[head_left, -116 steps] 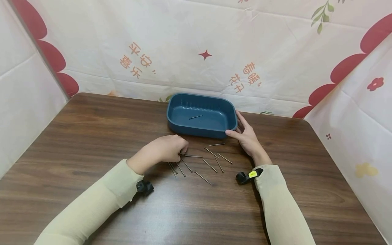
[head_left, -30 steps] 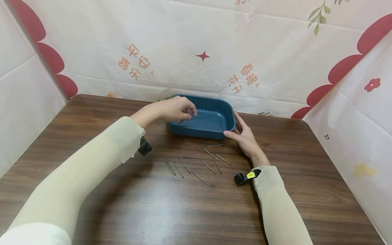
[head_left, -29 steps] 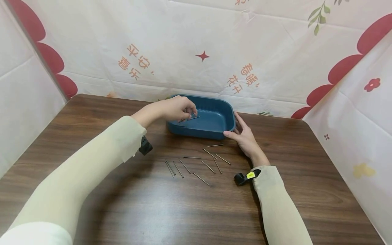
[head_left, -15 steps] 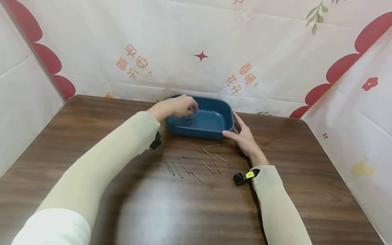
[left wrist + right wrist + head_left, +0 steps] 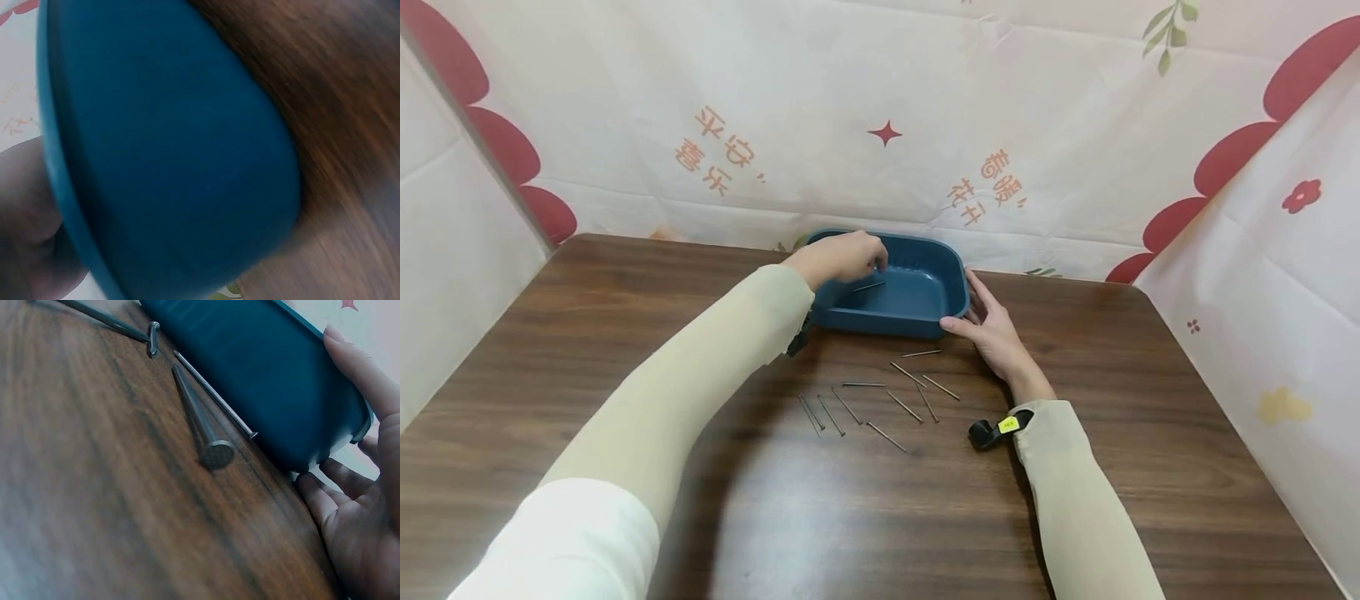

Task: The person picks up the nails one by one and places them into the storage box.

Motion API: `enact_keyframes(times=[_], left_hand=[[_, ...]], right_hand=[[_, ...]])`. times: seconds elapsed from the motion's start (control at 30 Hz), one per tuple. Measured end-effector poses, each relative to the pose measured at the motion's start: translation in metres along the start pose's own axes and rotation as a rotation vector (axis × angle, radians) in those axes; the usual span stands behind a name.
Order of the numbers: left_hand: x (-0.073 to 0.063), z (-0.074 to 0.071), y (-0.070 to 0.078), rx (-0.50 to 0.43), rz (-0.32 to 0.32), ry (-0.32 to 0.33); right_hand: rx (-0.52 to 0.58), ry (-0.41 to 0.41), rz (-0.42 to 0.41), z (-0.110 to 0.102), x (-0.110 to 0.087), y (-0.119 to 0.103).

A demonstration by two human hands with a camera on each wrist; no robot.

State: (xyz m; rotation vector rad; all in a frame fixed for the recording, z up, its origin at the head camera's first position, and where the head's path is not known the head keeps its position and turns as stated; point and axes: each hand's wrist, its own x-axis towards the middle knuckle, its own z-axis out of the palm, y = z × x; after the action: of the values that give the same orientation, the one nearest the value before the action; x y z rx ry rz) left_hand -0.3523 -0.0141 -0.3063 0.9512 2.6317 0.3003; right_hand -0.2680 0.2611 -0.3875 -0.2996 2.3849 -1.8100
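Note:
A deep blue plastic tray point(image 5: 887, 323) stands at the back of the table. Inside it lies a nail point(image 5: 868, 286). My left hand point(image 5: 848, 255) reaches over the tray's left part with its fingers bent downward; I cannot tell whether they pinch a nail. In the left wrist view the tray's outer wall point(image 5: 175, 137) covers most of this hand point(image 5: 28, 219). My right hand point(image 5: 996, 333) holds the tray's right end, thumb at the rim and fingers against the outer wall. Several loose nails point(image 5: 886, 437) lie on the table in front of the tray.
The brown wood-grain table point(image 5: 1150, 467) backs onto a white printed cloth point(image 5: 820, 100). In the right wrist view a nail point(image 5: 215, 394) lies close along the tray's wall, with another nail point(image 5: 200, 422) beside it. A black wrist camera point(image 5: 985, 433) sits near the right cuff.
My left hand went from the nails on the table up over the tray with a nail, then farther right inside it. The right hand kept hold of the tray.

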Motion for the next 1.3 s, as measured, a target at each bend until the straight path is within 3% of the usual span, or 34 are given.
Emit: enact_keyframes(times=[0.33, 0.8, 1.1, 1.3], left_hand=[[0.016, 0.003, 0.002, 0.102, -0.046, 0.007], [0.025, 0.014, 0.006, 0.115, -0.082, 0.018], [0.025, 0.014, 0.007, 0.11, -0.088, 0.019], [0.016, 0.0, 0.008, 0.094, -0.045, 0.049]], right_hand=[[0.008, 0.008, -0.018, -0.001, 0.0, 0.001], [0.012, 0.011, -0.025, -0.001, 0.001, 0.001], [0.014, 0.008, -0.017, -0.001, 0.0, 0.0], [0.006, 0.012, -0.02, -0.001, -0.001, 0.001]])
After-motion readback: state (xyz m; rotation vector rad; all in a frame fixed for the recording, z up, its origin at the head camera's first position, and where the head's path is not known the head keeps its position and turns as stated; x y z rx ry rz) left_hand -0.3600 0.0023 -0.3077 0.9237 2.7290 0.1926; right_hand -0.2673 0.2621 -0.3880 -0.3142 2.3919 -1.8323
